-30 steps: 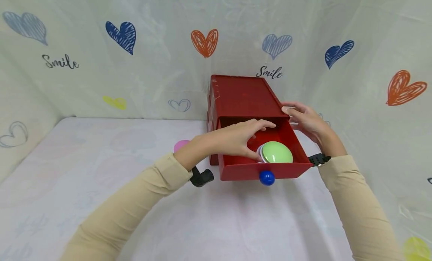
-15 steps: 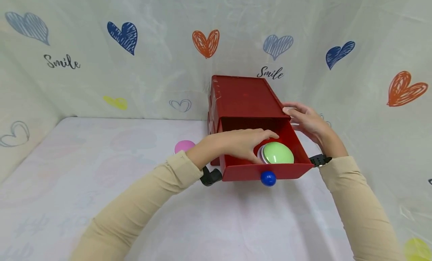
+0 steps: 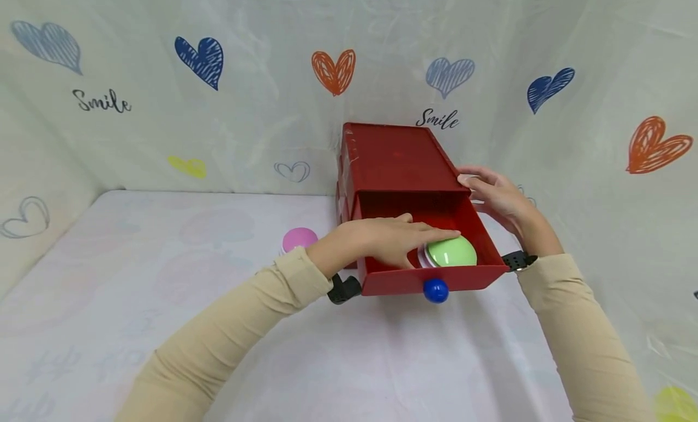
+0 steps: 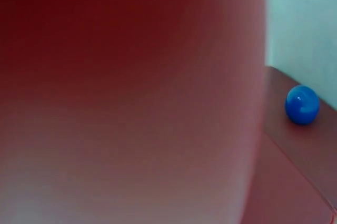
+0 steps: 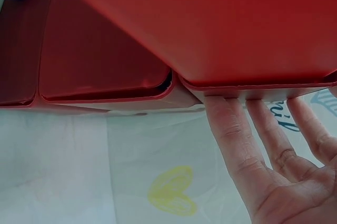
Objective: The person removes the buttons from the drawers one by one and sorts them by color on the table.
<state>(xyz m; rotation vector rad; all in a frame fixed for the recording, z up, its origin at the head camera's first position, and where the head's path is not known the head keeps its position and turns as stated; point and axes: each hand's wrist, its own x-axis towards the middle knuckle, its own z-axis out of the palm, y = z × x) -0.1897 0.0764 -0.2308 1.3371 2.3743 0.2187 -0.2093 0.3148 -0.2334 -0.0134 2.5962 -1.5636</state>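
A red drawer cabinet (image 3: pixel 400 155) stands against the back cloth, its top drawer (image 3: pixel 463 279) pulled out, with a blue ball knob (image 3: pixel 435 290) on the front. Inside lies a rounded, green-topped thing (image 3: pixel 454 252) with a pale side. My left hand (image 3: pixel 389 240) reaches over the drawer's left wall, its extended fingers at the far upper edge of the green top; the thumb tip is hidden in the drawer. With straight fingers (image 5: pixel 226 134), my right hand (image 3: pixel 498 200) presses the cabinet's right side, thumb at its top edge.
A pink-topped round thing (image 3: pixel 299 237) stands on the white table cloth (image 3: pixel 163 258), left of the cabinet and partly behind the left forearm. In the right wrist view, lower drawers (image 5: pixel 105 45) show beneath the top one. The back cloth (image 3: pixel 262 107) carries printed hearts.
The left hand has moved right and lower into the drawer, its fingertips coming down to the green top. My right hand has kept its place on the cabinet.
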